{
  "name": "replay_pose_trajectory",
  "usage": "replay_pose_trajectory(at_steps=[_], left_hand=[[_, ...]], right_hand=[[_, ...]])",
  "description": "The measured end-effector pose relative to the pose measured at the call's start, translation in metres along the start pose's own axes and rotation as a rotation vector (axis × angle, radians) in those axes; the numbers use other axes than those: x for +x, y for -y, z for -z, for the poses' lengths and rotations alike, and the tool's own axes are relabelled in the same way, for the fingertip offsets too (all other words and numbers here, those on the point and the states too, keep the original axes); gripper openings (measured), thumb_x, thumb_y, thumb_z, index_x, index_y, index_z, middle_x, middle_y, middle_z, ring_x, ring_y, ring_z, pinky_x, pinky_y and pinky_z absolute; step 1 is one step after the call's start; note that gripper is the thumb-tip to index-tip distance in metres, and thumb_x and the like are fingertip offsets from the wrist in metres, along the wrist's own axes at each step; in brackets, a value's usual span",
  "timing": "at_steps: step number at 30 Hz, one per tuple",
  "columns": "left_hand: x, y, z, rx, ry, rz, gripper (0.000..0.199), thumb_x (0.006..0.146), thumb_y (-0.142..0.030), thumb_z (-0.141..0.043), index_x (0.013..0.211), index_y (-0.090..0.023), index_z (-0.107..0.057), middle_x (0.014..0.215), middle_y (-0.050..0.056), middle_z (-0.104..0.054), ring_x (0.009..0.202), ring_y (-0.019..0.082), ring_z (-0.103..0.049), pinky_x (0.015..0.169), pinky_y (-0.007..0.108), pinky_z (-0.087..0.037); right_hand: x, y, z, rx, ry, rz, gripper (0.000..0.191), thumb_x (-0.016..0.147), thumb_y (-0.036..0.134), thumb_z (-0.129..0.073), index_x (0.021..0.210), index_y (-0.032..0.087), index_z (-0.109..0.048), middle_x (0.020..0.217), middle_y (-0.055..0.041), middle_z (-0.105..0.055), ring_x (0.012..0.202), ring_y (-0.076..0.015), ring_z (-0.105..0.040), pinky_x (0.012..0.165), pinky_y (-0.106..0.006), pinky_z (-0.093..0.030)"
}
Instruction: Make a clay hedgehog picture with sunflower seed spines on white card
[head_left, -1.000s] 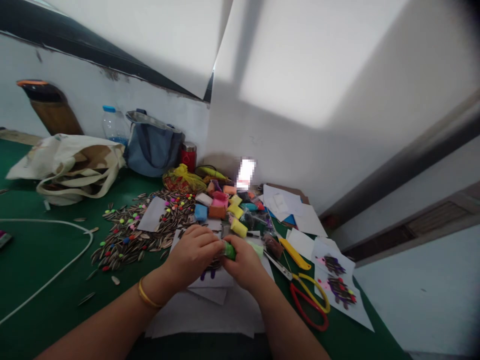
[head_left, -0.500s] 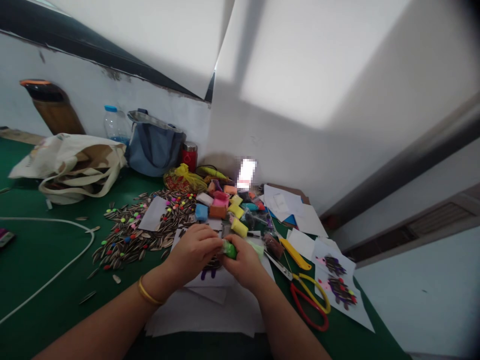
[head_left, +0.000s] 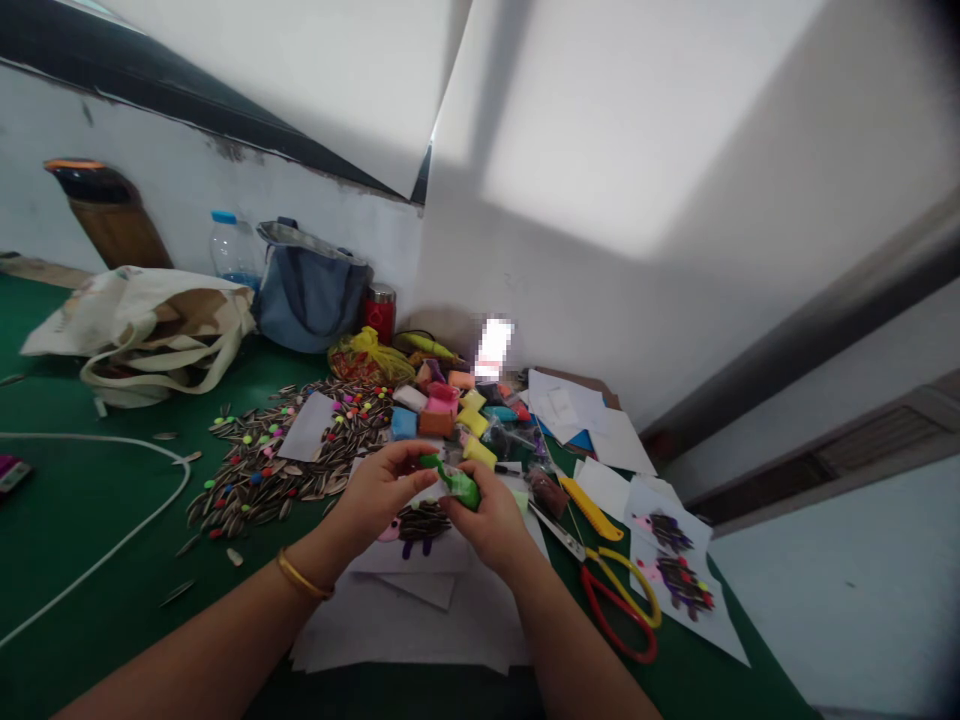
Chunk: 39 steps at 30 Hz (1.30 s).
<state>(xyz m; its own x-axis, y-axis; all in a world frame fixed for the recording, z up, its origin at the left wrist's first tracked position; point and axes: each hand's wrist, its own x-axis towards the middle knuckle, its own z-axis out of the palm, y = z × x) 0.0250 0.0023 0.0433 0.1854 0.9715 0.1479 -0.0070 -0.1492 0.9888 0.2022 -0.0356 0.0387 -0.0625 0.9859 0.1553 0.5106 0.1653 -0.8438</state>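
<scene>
A packet of green modelling clay (head_left: 461, 487) in clear wrapping is gripped by my right hand (head_left: 489, 522). My left hand (head_left: 386, 490) pinches a stretched strip of the green clay between thumb and fingers, to the left of the packet. Below both hands lies a white sheet with a hedgehog picture (head_left: 420, 530), made of a pink face, purple legs and sunflower seeds on its back. My hands cover part of it. More white paper (head_left: 420, 635) is stacked underneath, nearer me.
Striped sunflower seeds (head_left: 300, 480) with coloured balls spread on the left. Several clay packets (head_left: 436, 423) lie behind my hands. Scissors (head_left: 616, 600), a yellow cutter (head_left: 592, 508) and finished hedgehog pictures (head_left: 679, 580) are on the right. Bags (head_left: 311, 290) stand at the back left.
My left hand has drawn away to the left from my right hand, pulling a strip of green clay out of the packet. More of the hedgehog picture now shows.
</scene>
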Motion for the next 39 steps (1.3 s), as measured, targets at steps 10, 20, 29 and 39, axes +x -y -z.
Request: replay_pose_trajectory(at_steps=[10, 20, 29, 39], left_hand=[[-0.008, 0.010, -0.003, 0.408, -0.029, -0.283, 0.006, 0.076, -0.024, -0.067, 0.081, -0.021, -0.068, 0.081, 0.000, -0.067, 0.079, 0.017, -0.061, 0.076, 0.030, -0.048], [0.008, 0.006, 0.003, -0.369, -0.265, 0.090, 0.038, 0.063, -0.038, -0.085, 0.092, -0.018, -0.070, 0.080, 0.000, -0.071, 0.072, 0.013, -0.062, 0.066, 0.024, -0.048], [0.004, 0.006, -0.004, -0.574, -0.113, 0.280, 0.034, 0.064, -0.036, -0.085, 0.092, -0.020, -0.077, 0.092, 0.003, -0.076, 0.083, 0.011, -0.066, 0.068, 0.017, -0.048], [0.000, 0.006, -0.007, -0.564, -0.025, 0.295, 0.029, 0.061, -0.028, -0.086, 0.083, -0.018, -0.071, 0.079, 0.000, -0.070, 0.069, 0.010, -0.062, 0.063, 0.021, -0.047]], right_hand=[[-0.003, -0.006, -0.010, -0.039, 0.045, 0.050, 0.031, 0.078, 0.029, -0.066, 0.107, 0.020, -0.059, 0.094, -0.0021, -0.065, 0.084, -0.0196, -0.061, 0.076, -0.030, -0.049], [0.009, -0.031, 0.001, -0.141, -0.217, 0.121, 0.069, 0.081, 0.014, -0.052, 0.148, 0.019, -0.033, 0.138, -0.0145, -0.047, 0.131, -0.0268, -0.045, 0.111, -0.045, -0.036], [0.029, -0.032, -0.022, -0.297, -0.066, 0.262, 0.049, 0.084, 0.010, -0.053, 0.133, 0.018, -0.055, 0.144, -0.0150, -0.047, 0.136, -0.0257, -0.042, 0.115, -0.046, -0.034], [0.015, -0.022, -0.013, -0.078, -0.179, 0.358, 0.038, 0.093, 0.021, -0.047, 0.129, 0.022, -0.058, 0.121, -0.0111, -0.060, 0.114, -0.0217, -0.056, 0.097, -0.039, -0.049]])
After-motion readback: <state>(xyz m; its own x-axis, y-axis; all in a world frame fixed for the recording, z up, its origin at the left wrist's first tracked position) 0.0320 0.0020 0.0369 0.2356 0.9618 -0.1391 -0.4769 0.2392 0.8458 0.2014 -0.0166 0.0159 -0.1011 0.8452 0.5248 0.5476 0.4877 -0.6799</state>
